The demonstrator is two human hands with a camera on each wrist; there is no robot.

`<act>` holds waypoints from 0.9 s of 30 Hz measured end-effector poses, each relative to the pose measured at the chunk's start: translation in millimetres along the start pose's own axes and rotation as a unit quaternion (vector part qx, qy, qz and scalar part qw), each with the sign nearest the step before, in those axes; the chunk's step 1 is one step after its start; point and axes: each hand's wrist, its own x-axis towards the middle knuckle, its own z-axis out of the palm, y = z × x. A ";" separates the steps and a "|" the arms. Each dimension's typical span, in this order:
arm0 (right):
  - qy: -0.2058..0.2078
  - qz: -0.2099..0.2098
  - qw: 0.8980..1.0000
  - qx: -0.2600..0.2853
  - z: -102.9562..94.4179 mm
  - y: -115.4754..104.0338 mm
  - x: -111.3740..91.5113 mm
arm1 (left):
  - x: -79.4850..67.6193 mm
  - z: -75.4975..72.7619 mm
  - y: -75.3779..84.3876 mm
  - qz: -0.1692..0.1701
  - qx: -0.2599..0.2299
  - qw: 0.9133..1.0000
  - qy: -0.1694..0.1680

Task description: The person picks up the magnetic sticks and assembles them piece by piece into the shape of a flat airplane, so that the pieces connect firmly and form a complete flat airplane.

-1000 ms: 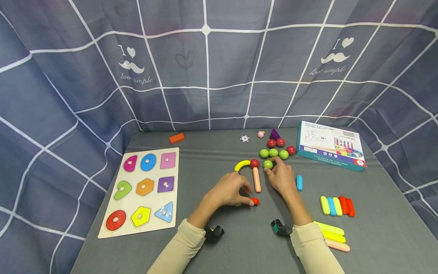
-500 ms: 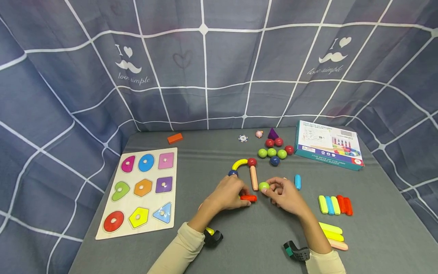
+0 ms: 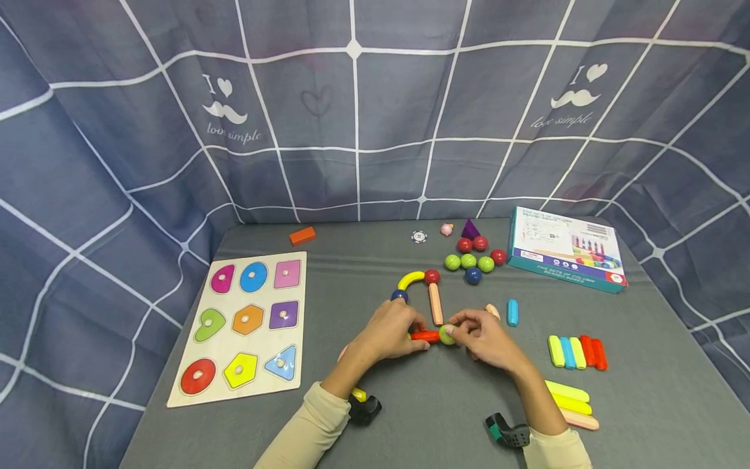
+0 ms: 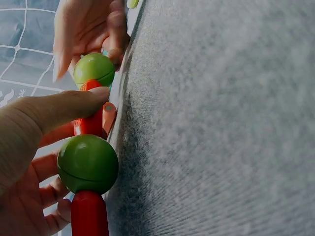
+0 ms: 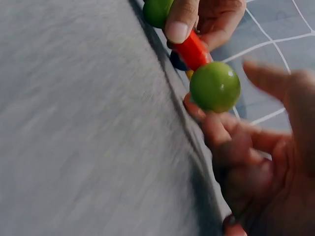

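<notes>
My left hand [image 3: 394, 331] pinches a short red stick [image 3: 424, 336] between thumb and fingers. A green ball [image 5: 215, 87] sits at that stick's right end. At its other end, the left wrist view shows a second green ball [image 4: 88, 164], followed by another red stick [image 4: 89, 214]. Close around the right-end ball is my right hand [image 3: 487, 337]; its thumb stands off the ball while a fingertip meets the underside. Just beyond lie a ridged peach stick [image 3: 435, 305], a red ball [image 3: 431, 276], a yellow curved piece [image 3: 411, 279] and a dark blue ball [image 3: 400, 296], partly hidden.
Loose green balls [image 3: 468, 260], red balls and a blue ball [image 3: 473, 276] lie toward the back right, by a product box [image 3: 567, 251]. Short sticks [image 3: 567, 352] and longer ones [image 3: 571, 405] lie at right. A shape puzzle board [image 3: 243, 329] occupies the left.
My right hand has brought a green ball from the back group to the red stick's end, and its thumb has come away. My left hand keeps its hold on the stick.
</notes>
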 end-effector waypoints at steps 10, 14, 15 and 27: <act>0.102 0.062 0.972 -0.201 6.8 -15.4 40.9 | -0.3 -0.2 3.6 0.002 0.015 1.000 0.001; 0.098 0.087 0.962 -0.239 11.3 -15.8 49.6 | -1.0 0.1 5.0 -0.003 0.015 1.000 0.003; 0.097 0.088 0.961 -0.242 11.8 -15.6 50.9 | -1.3 0.1 5.0 -0.005 0.014 1.000 0.004; 0.105 0.077 0.976 -0.175 10.5 -12.1 45.5 | -3.4 -0.3 2.1 -0.023 0.018 0.999 0.022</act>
